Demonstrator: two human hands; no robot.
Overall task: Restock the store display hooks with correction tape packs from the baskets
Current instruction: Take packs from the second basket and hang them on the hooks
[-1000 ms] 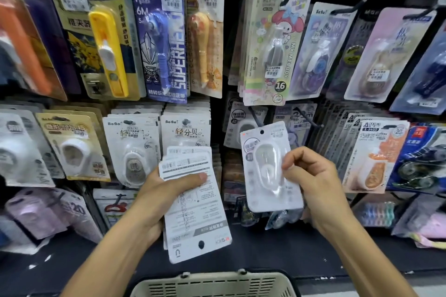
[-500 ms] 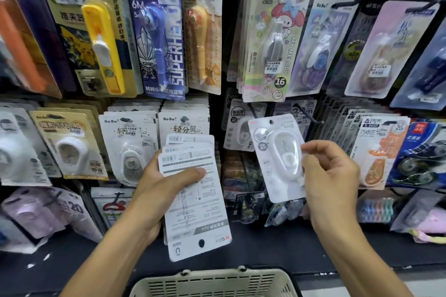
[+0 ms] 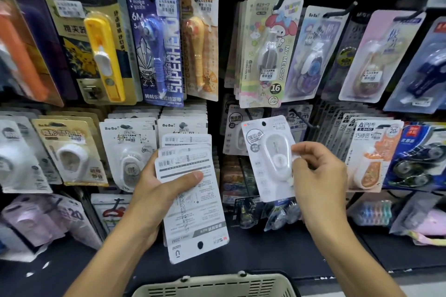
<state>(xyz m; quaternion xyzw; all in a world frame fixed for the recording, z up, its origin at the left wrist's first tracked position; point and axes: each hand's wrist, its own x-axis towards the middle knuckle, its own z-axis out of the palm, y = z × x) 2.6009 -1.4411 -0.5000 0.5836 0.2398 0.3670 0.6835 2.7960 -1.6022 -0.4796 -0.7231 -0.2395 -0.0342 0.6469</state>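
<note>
Right hand [image 3: 318,176] has lifted the single pack [image 3: 268,159] up and right since a second ago, fingers pinched on its blister edge; its hang hole now sits near the bare hook [image 3: 303,117], not yet on it. Likely threading comes next. Left hand [image 3: 154,190] unchanged, fingers and thumb clamped on the stack [image 3: 190,200] of packs, backs facing out. Dark pegboard wall full of hanging tape packs, dark shelf [image 3: 253,253] below, basket [image 3: 217,287] rim at bottom.
</note>
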